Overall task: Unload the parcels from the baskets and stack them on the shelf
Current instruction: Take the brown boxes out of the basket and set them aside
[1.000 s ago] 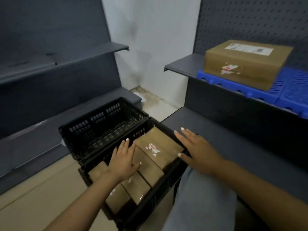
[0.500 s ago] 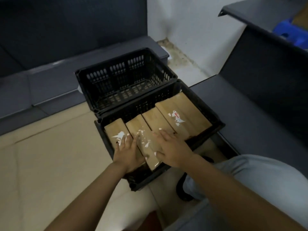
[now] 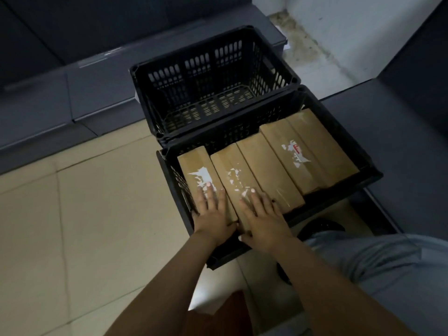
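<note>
Two black slotted baskets stand on the floor. The far basket (image 3: 213, 48) holds nothing. The near basket (image 3: 371, 175) holds several brown parcels side by side, with torn white labels. My left hand (image 3: 213, 214) lies flat on the near end of the leftmost parcel (image 3: 194, 163), its thumb at the gap beside it. My right hand (image 3: 264, 219) covers the near end of the second parcel (image 3: 230, 166), thumb hooked around its near edge. A third parcel (image 3: 261, 166) and a wider parcel (image 3: 312, 146) fill the right side.
Dark grey low shelf bases run along the left (image 3: 72, 93) and the right (image 3: 400, 141). Beige floor tiles (image 3: 84, 214) lie to the left of the baskets. My knee in light grey trousers (image 3: 375, 263) is at the lower right.
The view has tilted down, so the upper shelf with its parcel is out of sight. My right hand moved left onto the second parcel. My left hand slid to the leftmost parcel's near end.
</note>
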`<state>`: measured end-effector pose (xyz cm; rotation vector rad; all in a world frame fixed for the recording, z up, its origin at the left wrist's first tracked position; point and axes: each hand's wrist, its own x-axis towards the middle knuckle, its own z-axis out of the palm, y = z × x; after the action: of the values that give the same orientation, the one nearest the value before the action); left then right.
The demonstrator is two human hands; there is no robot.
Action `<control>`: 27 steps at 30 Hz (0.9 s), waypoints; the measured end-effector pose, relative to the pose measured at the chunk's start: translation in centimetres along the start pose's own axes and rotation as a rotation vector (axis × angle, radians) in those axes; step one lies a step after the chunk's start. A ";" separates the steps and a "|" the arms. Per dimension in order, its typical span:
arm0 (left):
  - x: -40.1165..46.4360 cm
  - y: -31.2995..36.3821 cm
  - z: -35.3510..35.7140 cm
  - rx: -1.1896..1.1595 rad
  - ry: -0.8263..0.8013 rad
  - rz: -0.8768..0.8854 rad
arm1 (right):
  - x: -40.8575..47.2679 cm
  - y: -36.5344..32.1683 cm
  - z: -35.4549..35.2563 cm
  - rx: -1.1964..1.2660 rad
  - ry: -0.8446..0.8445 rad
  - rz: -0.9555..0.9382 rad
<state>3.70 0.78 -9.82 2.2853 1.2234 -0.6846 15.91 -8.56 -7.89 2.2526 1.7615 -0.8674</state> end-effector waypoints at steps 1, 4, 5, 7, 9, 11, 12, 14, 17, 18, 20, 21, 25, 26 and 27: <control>0.1 0.2 0.1 0.021 -0.007 -0.009 | 0.3 -0.1 0.1 -0.014 0.000 -0.004; 0.3 0.4 0.5 0.085 -0.006 -0.022 | 1.3 0.0 -0.1 -0.029 -0.017 0.005; 0.3 0.3 0.7 0.109 0.000 -0.019 | 1.6 0.1 -0.2 -0.027 -0.019 0.010; 0.3 -0.1 1.2 0.161 0.014 -0.009 | 2.0 0.1 -0.3 -0.024 -0.016 0.011; 0.4 -0.3 1.6 0.175 0.007 -0.005 | 2.2 -0.1 -0.2 -0.026 -0.011 0.005; 0.4 -0.4 1.8 0.163 -0.005 -0.008 | 2.3 -0.5 0.1 -0.031 -0.007 0.000; 0.5 -0.4 1.7 0.161 -0.011 -0.012 | 2.3 -0.6 0.2 -0.030 -0.003 -0.003; 0.5 -0.2 1.6 0.180 -0.026 -0.024 | 2.3 -0.6 0.2 -0.013 0.002 -0.015; 0.4 -0.1 1.6 0.222 -0.044 -0.052 | 2.2 -0.5 0.2 0.022 0.033 -0.026; 0.4 -0.2 1.6 0.224 -0.050 -0.060 | 2.2 -0.5 0.2 0.027 0.047 -0.026; 0.4 -0.3 1.6 0.231 -0.058 -0.073 | 2.0 -0.5 0.2 0.029 0.073 -0.023; 0.4 -0.3 1.6 0.240 -0.063 -0.080 | 2.0 -0.5 0.2 0.029 0.079 -0.018; 0.4 0.3 1.0 0.289 -0.117 -0.114 | 1.9 -0.5 0.0 0.012 0.065 -0.021; 0.4 0.4 0.9 0.306 -0.132 -0.125 | 1.8 -0.5 0.0 0.014 0.059 -0.024; 0.3 0.5 0.9 0.320 -0.141 -0.134 | 1.9 -0.5 0.1 0.033 0.047 -0.021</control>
<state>4.11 0.24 -10.62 2.3686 1.2844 -1.1432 15.66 -6.89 -8.82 2.2974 1.8075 -0.8600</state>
